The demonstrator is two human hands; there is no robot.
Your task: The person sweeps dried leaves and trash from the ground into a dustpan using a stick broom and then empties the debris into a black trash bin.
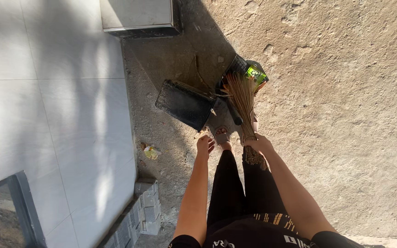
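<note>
head view looks straight down along two bare forearms and black trousers (235,193) to rough concrete ground (345,115). the right hand (257,143) is clenched around the bound neck of a straw broom (243,98), whose bristles are fanned out away from the body; the stub of the handle below the fist is seen against the trouser leg. the left hand (205,144) is held free, fingers loosely curled, nothing gripped, just beside a sandalled foot (221,136). the other foot is mostly hidden behind the broom and wrist.

a black dustpan (185,104) is laid on the ground just left of the bristles, tilted, with its dark handle running under the broom. beyond the bristle tips a package (255,72) is partly covered by the broom: a bright green label is seen on a dark, crumpled wrapper with an orange edge; its full shape cannot be made out and its print is too small to tell. a small crumpled yellowish scrap (151,152) is seen lying near the edge of the pale tiled surface (47,115).

at the top, a grey box-like object (138,16) is cut off by the frame. a dark shape in the upper right corner is also cut off. at the lower left, a dark framed panel (5,216) and a stack of grey paving blocks (143,211) are only partly shown.
</note>
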